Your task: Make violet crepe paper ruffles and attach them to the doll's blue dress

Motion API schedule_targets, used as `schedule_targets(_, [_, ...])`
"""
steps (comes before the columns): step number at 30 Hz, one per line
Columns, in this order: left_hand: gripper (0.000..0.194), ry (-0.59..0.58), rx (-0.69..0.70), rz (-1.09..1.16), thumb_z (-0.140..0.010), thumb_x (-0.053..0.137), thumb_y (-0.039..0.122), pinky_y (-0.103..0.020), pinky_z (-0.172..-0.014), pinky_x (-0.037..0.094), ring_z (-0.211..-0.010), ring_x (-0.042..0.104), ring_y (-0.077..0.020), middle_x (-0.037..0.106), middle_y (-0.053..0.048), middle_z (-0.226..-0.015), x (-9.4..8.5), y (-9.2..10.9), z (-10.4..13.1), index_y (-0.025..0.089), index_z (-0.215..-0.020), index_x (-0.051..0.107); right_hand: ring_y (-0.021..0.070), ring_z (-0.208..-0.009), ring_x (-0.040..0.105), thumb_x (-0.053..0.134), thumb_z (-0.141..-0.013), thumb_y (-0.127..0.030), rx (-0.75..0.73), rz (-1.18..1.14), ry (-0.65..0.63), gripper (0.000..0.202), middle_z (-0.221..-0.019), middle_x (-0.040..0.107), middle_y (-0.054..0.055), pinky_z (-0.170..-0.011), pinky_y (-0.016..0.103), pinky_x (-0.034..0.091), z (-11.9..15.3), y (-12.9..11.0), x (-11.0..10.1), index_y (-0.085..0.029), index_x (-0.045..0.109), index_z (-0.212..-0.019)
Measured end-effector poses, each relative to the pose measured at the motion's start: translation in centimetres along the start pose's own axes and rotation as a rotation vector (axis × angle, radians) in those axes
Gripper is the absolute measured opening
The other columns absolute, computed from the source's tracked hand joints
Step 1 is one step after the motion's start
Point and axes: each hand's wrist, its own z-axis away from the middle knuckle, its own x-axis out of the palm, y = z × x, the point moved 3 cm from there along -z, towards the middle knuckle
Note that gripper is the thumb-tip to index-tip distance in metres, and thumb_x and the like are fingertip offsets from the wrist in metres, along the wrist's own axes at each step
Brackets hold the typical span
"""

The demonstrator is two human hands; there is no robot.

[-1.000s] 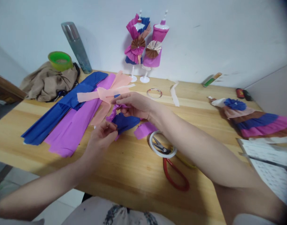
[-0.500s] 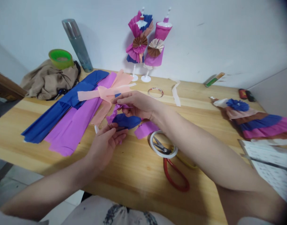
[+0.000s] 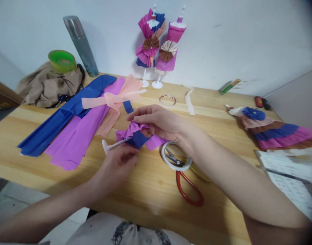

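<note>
My right hand [image 3: 156, 122] pinches a ruffled strip of purple crepe paper [image 3: 132, 129] between thumb and fingers. Under the strip, a small mannequin lies tilted; its white stand [image 3: 116, 144] points left and blue crepe paper [image 3: 140, 139] wraps its body. My left hand [image 3: 120, 163] is closed by the stand and the lower edge of the blue paper, its fingers curled and slightly blurred. A flat purple crepe piece [image 3: 156, 142] lies right of the blue paper. Beside it, a roll of white tape [image 3: 162, 158] rests over red-handled scissors [image 3: 189, 192].
Long blue [image 3: 43, 136] and purple crepe strips [image 3: 66, 149] lie left, with peach strips [image 3: 110, 100] across them. Two dressed mini mannequins [image 3: 149, 51] stand at the wall. A bottle [image 3: 85, 51], green tape roll [image 3: 61, 66], glue stick [image 3: 229, 87] and layered paper dress [image 3: 275, 131] surround the work area.
My right hand has moved slightly right and down with the purple strip. My left hand has lowered and turned, showing more of the white stand. The view has shifted slightly.
</note>
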Motion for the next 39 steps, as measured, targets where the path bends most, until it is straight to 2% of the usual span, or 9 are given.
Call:
schedule_targets(2, [0.017, 0.029, 0.411, -0.408, -0.088, 0.056, 0.011, -0.033, -0.077, 0.057, -0.088, 0.070, -0.0210, 0.075, -0.009, -0.095, -0.8, 1.3, 1.2, 0.016, -0.089, 0.071, 0.0056, -0.038, 0.051, 0.057, -0.082, -0.001, -0.009, 0.002, -0.009, 0.013, -0.055, 0.059, -0.003, -0.038, 0.016, 0.038, 0.2, 0.1, -0.1, -0.010, 0.067, -0.083])
schedule_targets(4, [0.018, 0.173, 0.611, -0.720, -0.090, 0.057, 0.010, -0.039, -0.090, 0.055, -0.101, 0.067, -0.0241, 0.074, -0.011, -0.106, -2.0, 1.8, 2.0, 0.016, -0.100, 0.070, 0.0058, -0.038, 0.051, 0.059, -0.081, -0.002, -0.024, 0.004, -0.010, 0.012, -0.055, 0.059, -0.003, -0.038, 0.017, 0.036, 0.6, 0.1, -0.2, -0.011, 0.067, -0.083])
schedule_targets(7, [0.018, 0.211, 0.538, -0.967, -0.091, 0.059, 0.016, -0.051, -0.096, 0.051, -0.118, 0.058, -0.0345, 0.071, -0.013, -0.116, -3.5, 1.0, 1.6, 0.017, -0.106, 0.069, 0.0052, -0.039, 0.049, 0.061, -0.078, -0.003, -0.038, -0.008, -0.003, 0.010, -0.056, 0.060, -0.003, -0.039, 0.017, 0.036, 1.4, 0.5, -0.3, -0.010, 0.068, -0.080])
schedule_targets(13, [0.025, 0.121, 0.373, -1.037, -0.094, 0.053, 0.025, -0.058, -0.099, 0.044, -0.120, 0.055, -0.0408, 0.068, -0.017, -0.120, -3.8, -1.1, 0.3, 0.016, -0.111, 0.069, 0.0054, -0.041, 0.050, 0.067, -0.076, -0.012, -0.084, -0.019, -0.038, 0.006, -0.057, 0.062, -0.002, -0.038, 0.016, 0.033, 3.7, 2.4, -0.4, -0.011, 0.070, -0.081])
schedule_targets(20, [0.023, 0.008, 0.361, -1.127, -0.088, 0.049, 0.011, -0.062, -0.100, 0.039, -0.127, 0.050, -0.0434, 0.066, -0.018, -0.125, -3.6, -1.0, -0.4, 0.017, -0.098, 0.069, 0.0053, -0.043, 0.051, 0.069, -0.076, -0.017, -0.103, -0.024, -0.010, 0.008, -0.058, 0.063, -0.002, -0.039, 0.016, 0.035, 5.0, 3.8, -0.7, -0.012, 0.070, -0.082])
schedule_targets(26, [0.020, 0.008, 0.399, -1.109, -0.086, 0.049, 0.009, -0.059, -0.098, 0.041, -0.120, 0.054, -0.0422, 0.065, -0.021, -0.124, -3.6, -1.4, -0.7, 0.015, -0.086, 0.068, 0.0048, -0.042, 0.050, 0.068, -0.072, -0.016, -0.034, 0.025, -0.026, 0.010, -0.058, 0.064, -0.004, -0.039, 0.017, 0.036, 5.2, 6.4, -0.1, -0.013, 0.069, -0.082])
schedule_targets(30, [0.020, 0.112, 0.369, -0.991, -0.091, 0.047, 0.016, -0.055, -0.097, 0.043, -0.114, 0.057, -0.0390, 0.065, -0.021, -0.120, -3.6, -1.5, -0.9, 0.016, -0.084, 0.065, 0.0049, -0.042, 0.050, 0.068, -0.071, -0.015, 0.001, 0.033, -0.015, 0.009, -0.057, 0.064, -0.004, -0.039, 0.017, 0.036, 5.2, 7.3, 0.3, -0.014, 0.068, -0.080])
schedule_targets(36, [0.010, 0.350, 0.374, -0.930, -0.089, 0.055, 0.019, -0.050, -0.097, 0.041, -0.111, 0.058, -0.0330, 0.066, -0.012, -0.120, -4.0, -0.3, -1.8, 0.023, -0.085, 0.063, 0.0051, -0.042, 0.051, 0.067, -0.071, -0.015, -0.034, 0.056, -0.010, 0.010, -0.056, 0.063, -0.005, -0.040, 0.017, 0.039, 4.8, 6.9, 0.2, -0.015, 0.067, -0.080])
schedule_targets(39, [0.009, 0.374, 0.368, -0.935, -0.086, 0.058, 0.017, -0.049, -0.096, 0.040, -0.109, 0.060, -0.0331, 0.067, -0.011, -0.119, -4.1, -0.3, -2.1, 0.023, -0.087, 0.065, 0.0049, -0.043, 0.051, 0.067, -0.071, -0.015, -0.056, 0.068, -0.009, 0.010, -0.057, 0.063, -0.005, -0.040, 0.017, 0.039, 4.4, 6.9, -0.1, -0.014, 0.068, -0.081])
